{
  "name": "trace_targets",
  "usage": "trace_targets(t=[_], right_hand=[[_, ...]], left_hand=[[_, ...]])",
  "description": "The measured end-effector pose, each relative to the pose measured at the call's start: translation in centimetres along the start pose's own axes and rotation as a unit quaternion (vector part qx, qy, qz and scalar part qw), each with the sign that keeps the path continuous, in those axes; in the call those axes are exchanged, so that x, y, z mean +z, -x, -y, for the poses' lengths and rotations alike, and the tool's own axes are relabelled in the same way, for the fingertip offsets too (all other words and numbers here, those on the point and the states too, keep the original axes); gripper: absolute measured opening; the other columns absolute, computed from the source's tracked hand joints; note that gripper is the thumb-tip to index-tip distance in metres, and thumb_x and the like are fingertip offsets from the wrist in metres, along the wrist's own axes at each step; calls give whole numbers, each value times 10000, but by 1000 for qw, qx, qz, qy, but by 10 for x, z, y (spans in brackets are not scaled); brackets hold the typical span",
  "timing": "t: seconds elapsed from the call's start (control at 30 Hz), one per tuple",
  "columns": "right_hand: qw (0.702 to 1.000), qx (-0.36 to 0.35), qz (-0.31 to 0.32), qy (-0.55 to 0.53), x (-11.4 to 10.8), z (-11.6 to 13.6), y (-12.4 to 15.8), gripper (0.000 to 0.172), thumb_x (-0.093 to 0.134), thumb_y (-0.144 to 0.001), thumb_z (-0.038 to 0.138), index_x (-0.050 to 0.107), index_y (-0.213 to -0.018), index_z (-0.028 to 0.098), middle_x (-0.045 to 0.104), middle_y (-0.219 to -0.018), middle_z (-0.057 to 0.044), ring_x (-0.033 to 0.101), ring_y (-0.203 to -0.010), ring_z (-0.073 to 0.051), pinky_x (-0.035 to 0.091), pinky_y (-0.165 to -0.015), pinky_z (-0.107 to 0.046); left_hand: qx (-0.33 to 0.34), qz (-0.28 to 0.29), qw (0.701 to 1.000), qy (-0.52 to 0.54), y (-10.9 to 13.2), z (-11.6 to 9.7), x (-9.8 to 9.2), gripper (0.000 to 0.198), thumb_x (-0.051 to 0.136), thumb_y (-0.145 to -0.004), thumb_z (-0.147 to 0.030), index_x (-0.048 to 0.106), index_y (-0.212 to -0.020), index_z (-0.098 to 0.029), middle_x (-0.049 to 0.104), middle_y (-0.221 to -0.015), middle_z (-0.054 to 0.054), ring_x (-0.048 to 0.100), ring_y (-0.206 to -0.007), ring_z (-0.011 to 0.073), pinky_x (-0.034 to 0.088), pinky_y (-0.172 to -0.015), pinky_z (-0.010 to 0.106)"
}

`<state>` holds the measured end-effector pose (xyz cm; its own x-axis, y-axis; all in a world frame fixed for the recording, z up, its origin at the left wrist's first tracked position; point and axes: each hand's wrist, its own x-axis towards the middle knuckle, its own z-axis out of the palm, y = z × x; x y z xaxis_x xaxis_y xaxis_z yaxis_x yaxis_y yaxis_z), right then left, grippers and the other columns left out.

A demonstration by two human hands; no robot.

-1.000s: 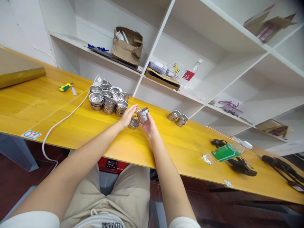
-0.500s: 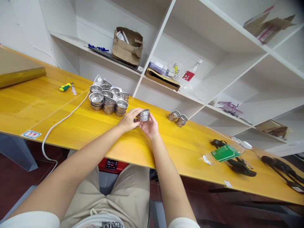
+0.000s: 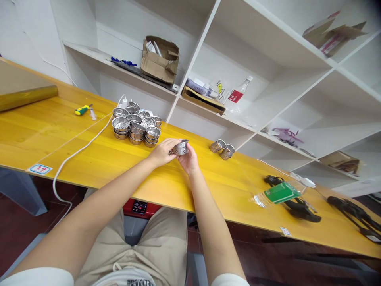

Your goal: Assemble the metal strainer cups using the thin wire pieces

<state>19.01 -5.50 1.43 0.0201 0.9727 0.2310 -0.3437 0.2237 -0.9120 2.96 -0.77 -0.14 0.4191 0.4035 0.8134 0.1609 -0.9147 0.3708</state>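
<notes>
Both hands are together above the middle of the yellow table (image 3: 226,186), around small perforated metal strainer baskets (image 3: 180,149) that look stacked. My left hand (image 3: 163,153) grips them from the left with its fingers over the upper rim. From the right and below, my right hand (image 3: 188,159) holds the same baskets between thumb and fingers. Part of the baskets is hidden by the left fingers. To the left of my hands stand several stacks of similar strainer baskets (image 3: 137,128). Two smaller stacks of strainer baskets (image 3: 218,145) lean at the right.
A white cable (image 3: 80,149) crosses the table at left, near a yellow-green screwdriver (image 3: 81,110). A plastic bottle with a green label (image 3: 281,192) and black straps (image 3: 303,210) lie at right. White shelves (image 3: 202,37) rise behind, holding a torn cardboard box (image 3: 159,59).
Both hands stay on the strainer baskets, which have shifted slightly down and tilted a little. My left fingers now reach further over the rim. The other stacks have not moved.
</notes>
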Motion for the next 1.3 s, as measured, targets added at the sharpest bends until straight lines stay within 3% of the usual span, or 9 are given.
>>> trace_targets(t=[0.23, 0.4, 0.57, 0.7, 0.93, 1.07, 1.2, 1.3], right_hand=[[999, 51, 10, -14, -6, 4, 2, 522, 589, -796, 638, 671, -1071, 203, 766, -999, -94, 723, -979, -322, 592, -877, -496], [1000, -11, -6, 18, -8, -1, 1, 431, 678, -753, 516, 633, -1078, 235, 744, -1112, -69, 691, -1037, -277, 576, -935, -449], [990, -49, -18, 128, -8, -10, 0, 645, 852, -677, 423, 558, -1235, 286, 715, -1168, -35, 677, -1086, -244, 557, -1003, -433], [954, -100, -90, 269, -6, -10, 0, 654, 899, -659, 474, 635, -1206, 231, 694, -1259, -88, 666, -1143, -258, 509, -1085, -441], [891, -132, -263, 345, -22, -2, -7, 678, 880, -670, 516, 643, -1220, 199, 705, -1243, -129, 664, -1171, -281, 466, -1130, -494], [855, -83, -273, 434, -27, -6, -9, 690, 841, -690, 562, 626, -1245, 212, 673, -1311, -135, 611, -1263, -284, 436, -1157, -488], [827, -81, -247, 498, -27, -17, -12, 684, 812, -720, 557, 620, -1251, 170, 658, -1334, -180, 594, -1285, -325, 425, -1151, -490], [807, -85, -235, 534, -30, -28, -16, 686, 816, -732, 524, 604, -1269, 156, 657, -1335, -188, 595, -1280, -333, 438, -1131, -472]], left_hand=[[-36, -3, 999, 14, 4, -3, 1, 953, 844, -758, -365, 363, -1559, -182, 452, -1586, 185, 439, -1492, 334, 363, -1264, 498], [-123, 0, 991, 54, 6, -6, 7, 919, 792, -812, -460, 351, -1571, -189, 491, -1563, 188, 506, -1439, 336, 419, -1215, 497], [-134, 5, 990, 47, 7, -3, 9, 879, 751, -828, -414, 360, -1575, -164, 514, -1546, 193, 522, -1419, 340, 425, -1199, 497], [-111, 36, 993, 33, 8, -1, 8, 891, 741, -810, -353, 347, -1584, -155, 492, -1564, 191, 487, -1445, 344, 405, -1211, 501], [-158, 37, 986, -32, 11, 13, 9, 817, 722, -854, -492, 409, -1530, -156, 520, -1515, 197, 477, -1439, 354, 366, -1220, 523], [-180, 100, 976, -73, 18, 23, 14, 847, 783, -773, -509, 468, -1467, -139, 529, -1493, 220, 486, -1419, 397, 385, -1195, 539], [-234, 175, 952, -92, 19, 21, 13, 849, 779, -760, -456, 450, -1468, -122, 542, -1480, 228, 503, -1408, 403, 406, -1184, 519], [-264, 187, 941, -97, 15, 15, 10, 847, 774, -760, -400, 427, -1477, -111, 529, -1492, 223, 492, -1426, 379, 405, -1196, 471]])
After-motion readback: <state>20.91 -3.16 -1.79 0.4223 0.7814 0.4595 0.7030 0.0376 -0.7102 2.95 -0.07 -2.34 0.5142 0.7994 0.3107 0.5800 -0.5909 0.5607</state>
